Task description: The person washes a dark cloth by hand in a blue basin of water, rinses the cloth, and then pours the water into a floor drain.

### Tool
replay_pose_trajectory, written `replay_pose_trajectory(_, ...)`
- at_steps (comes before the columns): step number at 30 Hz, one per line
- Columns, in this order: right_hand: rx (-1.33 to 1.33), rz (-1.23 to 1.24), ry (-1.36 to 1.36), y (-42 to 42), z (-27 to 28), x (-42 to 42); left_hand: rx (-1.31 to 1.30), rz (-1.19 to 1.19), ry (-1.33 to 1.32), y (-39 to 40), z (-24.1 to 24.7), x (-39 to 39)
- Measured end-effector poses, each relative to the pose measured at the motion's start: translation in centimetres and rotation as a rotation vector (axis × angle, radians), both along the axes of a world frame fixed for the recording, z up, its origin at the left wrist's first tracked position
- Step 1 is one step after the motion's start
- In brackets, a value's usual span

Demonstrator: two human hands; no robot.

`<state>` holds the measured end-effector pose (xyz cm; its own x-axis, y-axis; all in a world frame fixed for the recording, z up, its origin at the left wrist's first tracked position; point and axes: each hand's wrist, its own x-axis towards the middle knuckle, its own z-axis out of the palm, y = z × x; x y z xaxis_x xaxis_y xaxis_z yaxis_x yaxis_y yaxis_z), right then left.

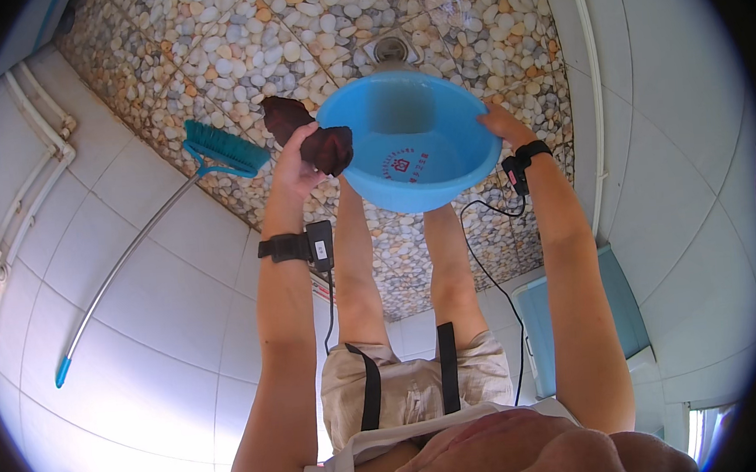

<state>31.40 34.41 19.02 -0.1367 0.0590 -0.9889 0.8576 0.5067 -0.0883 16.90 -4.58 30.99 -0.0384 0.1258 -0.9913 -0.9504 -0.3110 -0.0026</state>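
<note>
A light blue plastic basin [457, 145] is held above the pebble-patterned floor, in front of my legs. Its inner wall bears red printing. My right hand [507, 125] grips the basin's right rim, thumb over the edge. In my left hand [299, 162] is a bunched dark maroon cloth [329, 148], held at the basin's left rim; whether these fingers also bear on the basin is hidden. Murky grey water [402, 106] shows against the basin's far wall. Just beyond that rim is a round floor drain [391, 49], with a greyish blur between the two.
To the left, a broom with teal bristles [227, 148] has its metal handle [134, 230] against the tiled wall. White pipes [42, 134] run along that wall. A pale blue-green bin-like container [536, 337] stands behind my right arm. Black cables [485, 261] hang from both wrist devices.
</note>
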Motion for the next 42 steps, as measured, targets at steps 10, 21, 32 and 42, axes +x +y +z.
replay_pose_trajectory(10,-0.063,-0.100,-0.089,0.7,1.2,-1.7,0.075,0.174,0.085,1.4,2.0,-2.0)
replay_pose_trajectory(21,-0.075,-0.134,-0.163,0.4,2.9,-2.6,0.138,0.183,0.137,1.7,2.4,-2.4)
replay_pose_trajectory(32,0.027,-0.096,0.081,0.5,0.3,1.0,0.038,0.131,0.117,1.4,3.7,-1.3)
replay_pose_trajectory(42,-0.016,0.018,0.236,-4.9,7.2,0.0,-0.168,-0.301,0.326,-4.6,6.8,5.9)
